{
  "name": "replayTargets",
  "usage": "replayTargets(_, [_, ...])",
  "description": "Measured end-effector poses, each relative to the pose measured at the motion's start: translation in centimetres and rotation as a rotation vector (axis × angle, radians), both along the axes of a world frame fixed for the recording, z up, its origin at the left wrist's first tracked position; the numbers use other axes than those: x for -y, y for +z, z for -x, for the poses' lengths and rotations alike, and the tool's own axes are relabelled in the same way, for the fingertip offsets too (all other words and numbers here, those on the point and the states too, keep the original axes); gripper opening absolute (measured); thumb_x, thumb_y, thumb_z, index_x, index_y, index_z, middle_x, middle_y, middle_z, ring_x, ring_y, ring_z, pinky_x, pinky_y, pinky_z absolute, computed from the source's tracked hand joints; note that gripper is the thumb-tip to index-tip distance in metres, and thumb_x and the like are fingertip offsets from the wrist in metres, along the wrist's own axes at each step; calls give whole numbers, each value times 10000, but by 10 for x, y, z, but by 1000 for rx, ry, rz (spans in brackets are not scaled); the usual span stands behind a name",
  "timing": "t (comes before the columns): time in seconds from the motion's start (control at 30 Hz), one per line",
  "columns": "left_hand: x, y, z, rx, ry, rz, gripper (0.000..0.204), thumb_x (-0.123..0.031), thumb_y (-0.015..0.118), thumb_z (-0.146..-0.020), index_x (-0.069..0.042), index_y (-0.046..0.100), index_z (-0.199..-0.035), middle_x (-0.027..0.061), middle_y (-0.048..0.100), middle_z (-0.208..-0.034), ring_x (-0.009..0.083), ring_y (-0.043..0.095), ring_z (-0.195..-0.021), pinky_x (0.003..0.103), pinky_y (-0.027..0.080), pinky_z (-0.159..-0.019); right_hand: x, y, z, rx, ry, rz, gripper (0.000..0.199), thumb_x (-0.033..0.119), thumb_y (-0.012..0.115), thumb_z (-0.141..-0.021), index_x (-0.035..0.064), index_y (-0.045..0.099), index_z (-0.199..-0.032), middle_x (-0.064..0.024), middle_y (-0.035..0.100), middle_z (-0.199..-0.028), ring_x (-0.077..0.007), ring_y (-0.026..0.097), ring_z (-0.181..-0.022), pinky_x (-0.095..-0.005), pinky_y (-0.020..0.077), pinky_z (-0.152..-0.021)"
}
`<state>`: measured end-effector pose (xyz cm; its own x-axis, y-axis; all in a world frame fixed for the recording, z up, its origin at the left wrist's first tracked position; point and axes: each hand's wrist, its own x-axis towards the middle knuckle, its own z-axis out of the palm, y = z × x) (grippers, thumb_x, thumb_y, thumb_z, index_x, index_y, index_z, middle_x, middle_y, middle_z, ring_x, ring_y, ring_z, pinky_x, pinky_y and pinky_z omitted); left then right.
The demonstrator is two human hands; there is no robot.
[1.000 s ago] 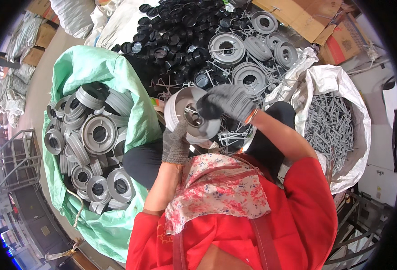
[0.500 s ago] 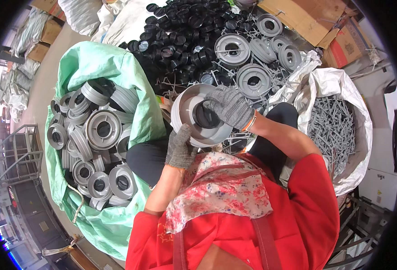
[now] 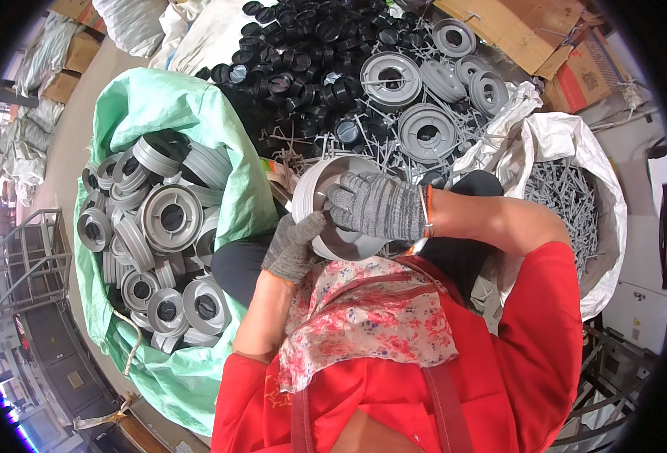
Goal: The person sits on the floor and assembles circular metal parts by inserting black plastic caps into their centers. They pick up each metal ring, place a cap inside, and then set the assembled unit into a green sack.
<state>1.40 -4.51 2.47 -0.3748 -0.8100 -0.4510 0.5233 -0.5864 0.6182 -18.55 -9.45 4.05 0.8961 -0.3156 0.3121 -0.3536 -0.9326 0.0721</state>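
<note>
Tilted over my lap is a grey plastic ring-shaped part (image 3: 308, 190) with a ribbed outer wall. My left hand (image 3: 296, 245), in a grey knit glove, grips its lower left rim, thumb on the edge. My right hand (image 3: 379, 205), gloved alike, reaches into the hollow with its fingers bent and pressed together. Its back covers the middle of the part, so the black cap seen there earlier is hidden. Just beyond lie loose grey parts (image 3: 426, 136) and a heap of black round caps (image 3: 303, 64).
At my left stands a green sack (image 3: 163, 94) full of grey parts with black centres. To the right, a white sack (image 3: 609, 226) holds thin grey sticks (image 3: 564, 208). Cardboard boxes (image 3: 511, 30) lie at the far right. My knees flank the work.
My right hand has moved down and left, deeper into the grey part, covering the black cap. The part has shifted slightly toward me, and my left hand has moved a little down and left.
</note>
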Motion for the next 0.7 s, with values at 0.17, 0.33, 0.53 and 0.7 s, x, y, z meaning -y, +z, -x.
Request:
replayTargets(0.17, [5,10,13,37,77,95,519,-174,694,-769,11,481,-1205,110,593,-1057,212,600,-928,339,509,-805,2,-5,-2,275,-296,-572,432,251,690,-673,25,571,-1022,-156,580,-1026,-335,574,-922,-398,491,-788])
replayTargets(0.33, [-7,7,18,506,220,323,433,-156,730,-733,17,556,-1090,68,625,-880,128,594,-705,244,496,-594,19,8,-8,417,-636,-1728,467,438,610,-820,-13,618,-940,-166,590,-710,-261,614,-668,-304,476,-557])
replayTargets(0.53, [-5,7,8,773,206,520,528,-272,764,-688,13,565,-1086,67,653,-919,152,617,-765,288,501,-670,13,-25,-24,330,-443,-833,760,292,748,-603,-23,415,-1209,-203,621,-875,-368,631,-797,-392,521,-725])
replayTargets(0.7, [-16,-6,-18,1388,178,844,534,-286,768,-671,-9,570,-1081,58,651,-907,201,633,-764,308,503,-688,36,-20,-36,649,-309,-2094,479,466,558,-834,25,587,-1019,-110,647,-816,-218,623,-720,-333,501,-643])
